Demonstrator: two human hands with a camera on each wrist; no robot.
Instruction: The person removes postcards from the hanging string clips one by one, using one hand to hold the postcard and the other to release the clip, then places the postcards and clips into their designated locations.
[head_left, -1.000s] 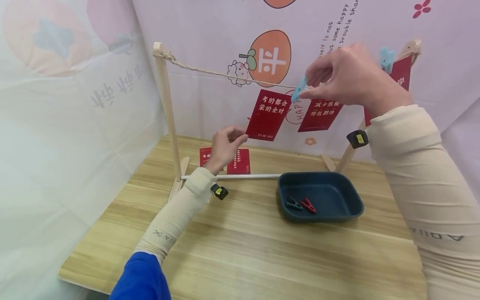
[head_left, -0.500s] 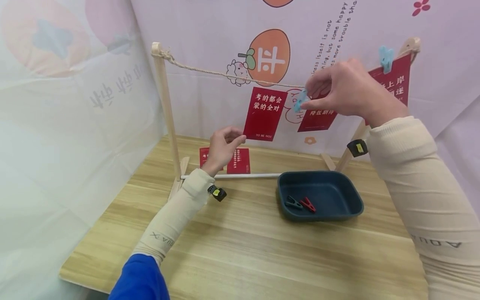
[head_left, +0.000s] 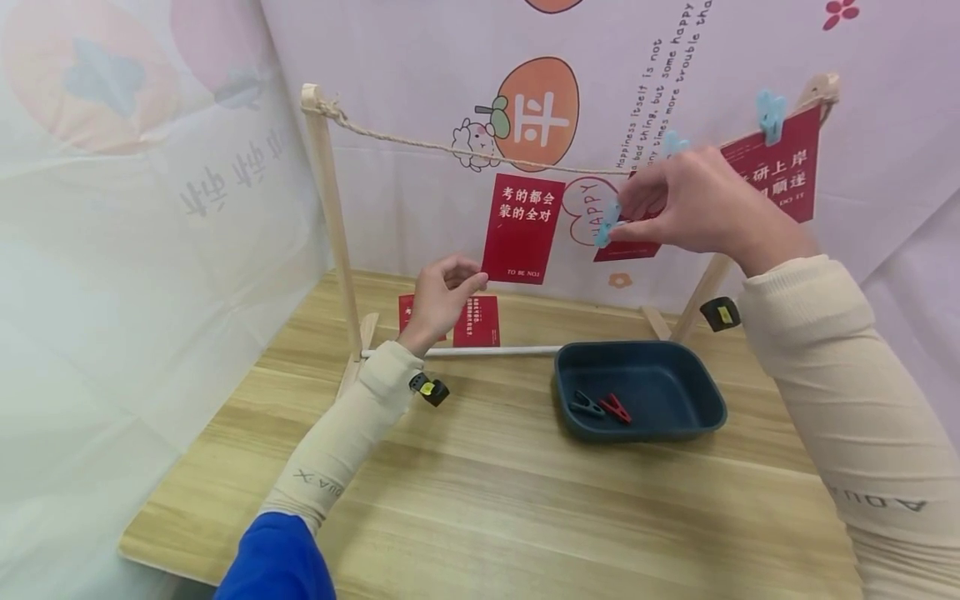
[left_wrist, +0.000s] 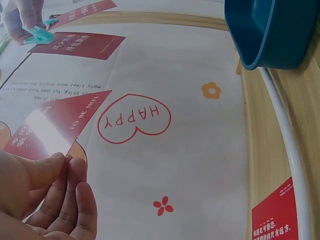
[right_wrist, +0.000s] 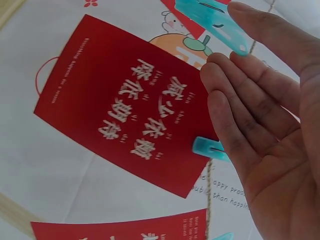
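Red card [head_left: 522, 229] first: it's up in the air with its white lettering facing the person, "TO BE NO.1" along the bottom. The left hand [head_left: 442, 296] has it pinched by the lower-left corner, thumb against fingers, so the card sits at 2 o'clock from that hand. A rope [head_left: 405, 139] passes just above the card's top edge in the head view; can't tell if they touch.

At 3 o'clock from the card, the right hand [head_left: 693, 200] is pinching a pale blue clip [head_left: 606, 233] between thumb and index finger. There's a gap between clip and card.

Behind that hand there's a hung card [right_wrist: 90, 95], fixed to the rope by a turquoise peg [right_wrist: 204, 146]. Another one, the end card [head_left: 787, 167], hangs between 2 and 3 o'clock from the right hand, with an end peg [head_left: 771, 117] at its top.

Down at 5 o'clock from the pinched card, a dark blue tub [head_left: 675, 400] sits on the wooden table [head_left: 480, 508], with a green clip [head_left: 597, 410] and a red clip [head_left: 624, 414] around its 8 o'clock. Two loose cards [head_left: 487, 323] lie at 7 o'clock, one partly behind the left hand.
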